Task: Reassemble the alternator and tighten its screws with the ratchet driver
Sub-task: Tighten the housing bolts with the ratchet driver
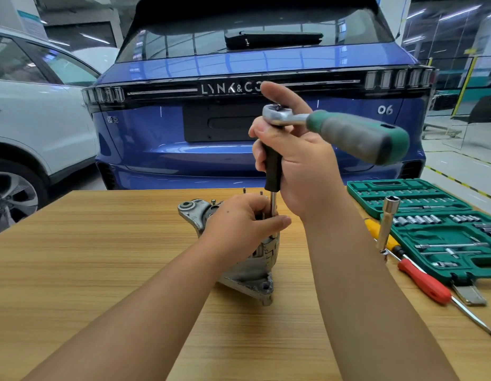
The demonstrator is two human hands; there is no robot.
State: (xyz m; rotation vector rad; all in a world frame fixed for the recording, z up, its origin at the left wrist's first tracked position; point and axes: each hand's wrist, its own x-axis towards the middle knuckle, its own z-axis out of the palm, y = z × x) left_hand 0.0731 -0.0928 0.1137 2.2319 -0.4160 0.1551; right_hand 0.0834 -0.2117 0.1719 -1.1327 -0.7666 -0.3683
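Note:
The grey metal alternator (pixel 252 268) stands on the wooden table (pixel 101 243), with thin studs sticking up from its top. My left hand (pixel 241 224) rests on its top and pinches the steel shaft of the extension near its lower end. My right hand (pixel 296 160) grips the black handle of that upright extension (pixel 273 171). The ratchet driver (pixel 346 130) sits on the top end of the extension. Its green and grey handle points right, toward me. The lower tip of the shaft is hidden behind my left fingers.
An open green socket set case (pixel 431 224) lies at the right. A long socket (pixel 387 224) stands upright by it. A red-handled screwdriver (pixel 428 281) and a yellow-handled one (pixel 379 235) lie in front. A blue car (pixel 238 64) and a white car (pixel 32 105) stand beyond the table's far edge.

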